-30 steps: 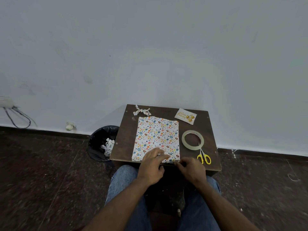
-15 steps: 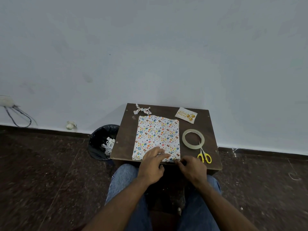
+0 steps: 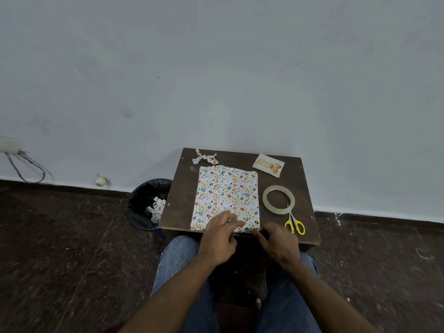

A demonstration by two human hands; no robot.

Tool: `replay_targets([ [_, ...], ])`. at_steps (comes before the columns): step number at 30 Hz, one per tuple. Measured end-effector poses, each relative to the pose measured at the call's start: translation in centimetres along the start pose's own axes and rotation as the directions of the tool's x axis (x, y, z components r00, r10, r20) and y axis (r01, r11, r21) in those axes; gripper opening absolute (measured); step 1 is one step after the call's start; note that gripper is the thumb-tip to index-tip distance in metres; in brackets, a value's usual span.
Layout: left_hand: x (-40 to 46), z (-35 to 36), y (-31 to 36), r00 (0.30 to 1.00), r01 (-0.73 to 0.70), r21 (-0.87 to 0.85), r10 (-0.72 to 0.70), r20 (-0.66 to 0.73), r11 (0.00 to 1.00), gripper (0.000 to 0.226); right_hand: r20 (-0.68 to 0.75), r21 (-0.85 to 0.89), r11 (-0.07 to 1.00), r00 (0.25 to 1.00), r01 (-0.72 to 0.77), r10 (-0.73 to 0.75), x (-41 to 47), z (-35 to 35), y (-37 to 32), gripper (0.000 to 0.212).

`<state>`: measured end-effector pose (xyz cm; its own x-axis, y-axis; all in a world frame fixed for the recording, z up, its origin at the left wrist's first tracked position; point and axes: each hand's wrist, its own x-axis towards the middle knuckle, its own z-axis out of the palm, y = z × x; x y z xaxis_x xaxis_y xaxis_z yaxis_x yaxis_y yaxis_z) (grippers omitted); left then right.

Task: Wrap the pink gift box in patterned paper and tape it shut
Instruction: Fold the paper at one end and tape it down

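The gift box (image 3: 227, 193) lies flat on the small dark table (image 3: 302, 188), fully covered in white paper with a colourful pattern; none of its pink shows. My left hand (image 3: 221, 234) rests on the near end of the box with its fingers stretched out flat on the paper. My right hand (image 3: 276, 239) is at the near right corner of the box, fingertips touching the paper edge there. A roll of clear tape (image 3: 278, 199) lies to the right of the box.
Yellow-handled scissors (image 3: 295, 224) lie just below the tape roll. A birthday card (image 3: 268, 163) and a paper bow (image 3: 205, 157) sit at the table's far edge. A black bin (image 3: 149, 200) with paper scraps stands left of the table. My knees are under the near edge.
Both hands stay at the near end of the box. The right hand's fingertips have shifted slightly along the near right corner.
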<state>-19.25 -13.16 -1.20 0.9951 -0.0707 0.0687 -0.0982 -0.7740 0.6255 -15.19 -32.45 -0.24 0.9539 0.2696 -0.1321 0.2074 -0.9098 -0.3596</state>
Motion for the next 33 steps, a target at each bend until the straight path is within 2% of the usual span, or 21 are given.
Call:
replay_targets([
  [7, 0.0, 0.2, 0.1, 1.0, -0.001, -0.009, 0.001, -0.012, 1.0, 0.054, 0.036, 0.051, 0.999, 0.999, -0.002, 0.0, 0.4, -0.4, 0.7, 0.022],
  [18, 0.1, 0.2, 0.0, 1.0, 0.001, -0.031, -0.001, -0.016, 1.0, 0.055, 0.037, -0.032, 0.995, 0.995, 0.091, -0.09, 0.6, -0.8, 0.8, 0.023],
  [27, 0.0, 0.3, -0.1, 1.0, 0.015, -0.021, -0.015, -0.014, 1.0, 0.054, 0.13, 0.032, 0.979, 0.97, 0.201, -0.203, 1.3, -1.1, 2.0, 0.012],
  [33, 0.1, 0.2, 0.0, 1.0, 0.021, -0.018, -0.021, 0.005, 1.0, 0.055, 0.102, 0.074, 0.98, 0.976, 0.184, -0.191, 1.5, -0.7, 2.4, 0.012],
])
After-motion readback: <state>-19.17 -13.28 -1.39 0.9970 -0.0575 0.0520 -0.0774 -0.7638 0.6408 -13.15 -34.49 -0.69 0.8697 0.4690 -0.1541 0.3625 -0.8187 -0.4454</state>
